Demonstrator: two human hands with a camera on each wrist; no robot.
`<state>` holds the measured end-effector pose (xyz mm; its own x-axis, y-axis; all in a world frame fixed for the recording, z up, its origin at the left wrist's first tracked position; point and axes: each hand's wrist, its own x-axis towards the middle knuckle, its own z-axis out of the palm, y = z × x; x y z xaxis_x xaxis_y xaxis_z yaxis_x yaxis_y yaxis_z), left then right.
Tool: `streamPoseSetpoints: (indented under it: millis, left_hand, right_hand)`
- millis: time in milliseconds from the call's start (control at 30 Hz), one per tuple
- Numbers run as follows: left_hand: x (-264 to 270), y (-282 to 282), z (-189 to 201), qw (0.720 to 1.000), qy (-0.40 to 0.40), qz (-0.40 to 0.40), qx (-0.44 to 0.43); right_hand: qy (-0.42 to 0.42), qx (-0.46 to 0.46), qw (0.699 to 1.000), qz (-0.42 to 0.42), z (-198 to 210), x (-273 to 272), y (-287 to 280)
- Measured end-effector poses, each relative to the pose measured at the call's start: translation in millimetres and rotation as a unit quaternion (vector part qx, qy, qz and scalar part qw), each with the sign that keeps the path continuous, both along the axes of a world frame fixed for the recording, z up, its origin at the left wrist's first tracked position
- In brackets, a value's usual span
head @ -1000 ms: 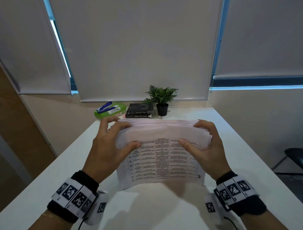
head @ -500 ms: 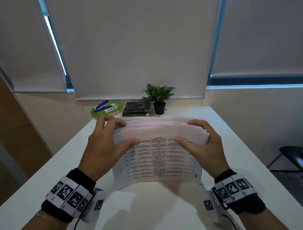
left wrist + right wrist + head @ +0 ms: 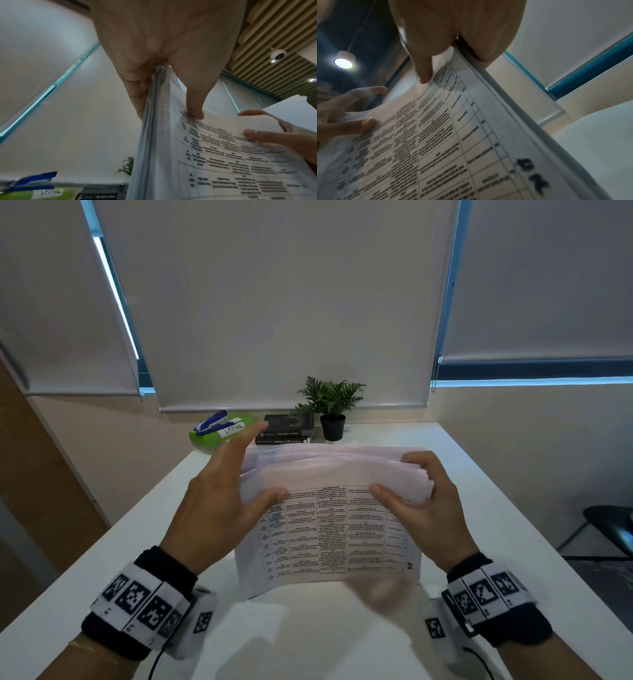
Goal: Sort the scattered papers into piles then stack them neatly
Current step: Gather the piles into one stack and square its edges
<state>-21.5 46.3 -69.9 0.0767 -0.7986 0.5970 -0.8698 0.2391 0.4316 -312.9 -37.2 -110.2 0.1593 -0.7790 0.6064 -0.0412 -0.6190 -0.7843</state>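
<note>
Since a moment ago my left hand (image 3: pixel 219 508) is lifting its fingers straight off the papers (image 3: pixel 329 529), thumb alone pressing, while my right hand (image 3: pixel 424 508) is gripping them upright on the table (image 3: pixel 479 474): gathered, squaring likely remaining.

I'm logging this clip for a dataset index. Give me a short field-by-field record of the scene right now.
setting: white table by blind-covered windows
held item: stack of papers, upright, printed table facing the person
left hand: thumb on the front sheet, fingers extended and blurred by the stack's left edge
right hand: grips the stack's right edge
far edge: potted plant, books, green box labelled LARGE with blue stapler on top
</note>
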Motion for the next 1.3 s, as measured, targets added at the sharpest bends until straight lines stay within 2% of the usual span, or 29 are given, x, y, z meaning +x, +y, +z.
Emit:
streamPoseSetpoints:
  millis: [133, 267, 400, 567, 633, 700, 733, 767, 800, 833, 867, 900, 1000, 1100, 1200, 1300]
  left_hand:
    - [2, 0, 3, 0.999, -0.033, 0.015, -0.014]
    - [0, 0, 1, 0.999, -0.022, 0.028, -0.007]
    - [2, 1, -1, 0.997, -0.066, 0.043, 0.012]
    - [4, 1, 0, 0.997, -0.07, 0.021, 0.028]
    - [8, 0, -2, 1.0, -0.016, 0.003, 0.016]
    - [10, 4, -6, 0.99, 0.141, -0.013, 0.03]
    - [10, 6, -8, 0.964, 0.258, -0.045, 0.055]
    - [10, 7, -15, 0.918, 0.376, -0.094, 0.084]
    - [9, 6, -25, 0.869, 0.462, -0.134, 0.116]
    - [7, 7, -34, 0.84, 0.5, -0.155, 0.141]
    - [3, 6, -41, 0.836, 0.505, -0.15, 0.151]
    - [-2, 3, -47, 0.846, 0.496, -0.132, 0.146]
    - [-16, -3, -44, 0.857, 0.502, -0.088, 0.081]
    - [-14, -5, -40, 0.865, 0.488, -0.098, 0.061]
    - [-4, -1, -47, 0.875, 0.442, -0.105, 0.165]
    - [5, -2, -57, 0.862, 0.426, -0.105, 0.255]
  right_hand:
    - [-0.003, -0.015, 1.0, -0.004, 6, -1, 1]
    - [-0.006, -0.016, 0.999, -0.035, 6, 2, -3]
    - [-0.008, -0.02, 0.999, -0.028, 5, 4, -1]
    - [-0.008, -0.025, 0.999, -0.02, 6, 4, 1]
    - [-0.035, 0.021, 0.999, -0.021, 4, 3, -2]
    - [-0.045, 0.088, 0.995, 0.014, 0, -2, -6]
    - [-0.052, 0.121, 0.989, 0.06, -2, -5, -8]
    - [-0.046, 0.148, 0.982, 0.107, -5, -7, -9]
    - [-0.029, 0.171, 0.975, 0.136, -7, -7, -10]
    - [-0.016, 0.184, 0.972, 0.148, -9, -5, -10]
    - [-0.012, 0.184, 0.972, 0.146, -11, -3, -10]
    - [-0.017, 0.174, 0.975, 0.137, -12, 0, -9]
    - [-0.059, 0.145, 0.984, 0.084, -8, 5, -2]
    - [-0.067, 0.144, 0.984, 0.079, -5, 1, 0]
    - [-0.028, 0.192, 0.974, 0.117, -10, -7, -1]
    - [-0.006, 0.227, 0.969, 0.103, -16, -2, -2]
